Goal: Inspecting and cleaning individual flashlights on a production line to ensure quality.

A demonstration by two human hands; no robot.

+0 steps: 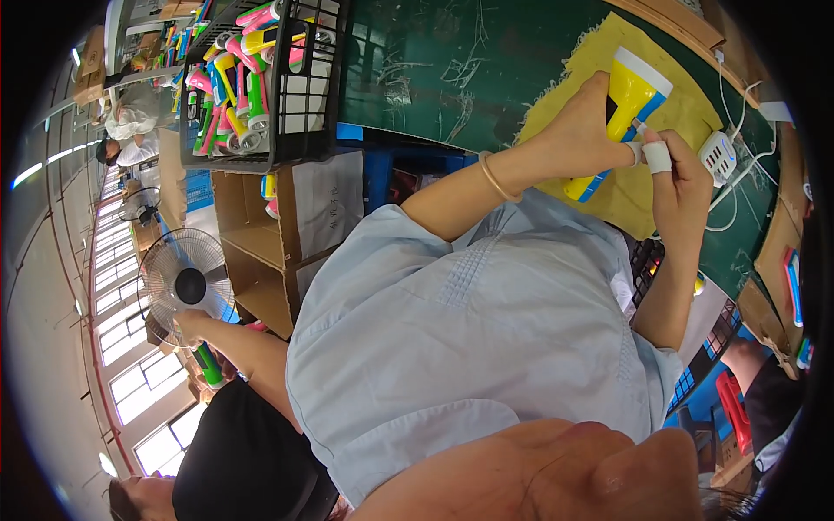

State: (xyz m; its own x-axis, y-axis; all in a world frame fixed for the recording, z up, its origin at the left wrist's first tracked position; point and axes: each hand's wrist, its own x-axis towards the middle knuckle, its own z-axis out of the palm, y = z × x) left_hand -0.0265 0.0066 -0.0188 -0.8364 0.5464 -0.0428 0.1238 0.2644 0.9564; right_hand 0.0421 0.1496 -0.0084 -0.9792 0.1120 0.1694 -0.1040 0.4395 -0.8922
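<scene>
A yellow flashlight (632,91) with a white head and blue trim is tilted over a yellow cloth (678,74) on the green table. My left hand (580,139) is closed around its body; a bangle circles that wrist. White tape wraps both my thumbs. My right hand (684,178) pinches against the flashlight's side, its fingertips at the blue part. A small light-coloured tip shows there, too small to name. Beside my right hand lies a white charger block (718,159) with several ports.
A black crate (300,104) of colourful flashlights stands at the left table edge, above a cardboard box (252,213). White cables (737,187) run along the right. Left of me, a co-worker's hand (193,326) is near a green flashlight (208,365) and a fan (189,285).
</scene>
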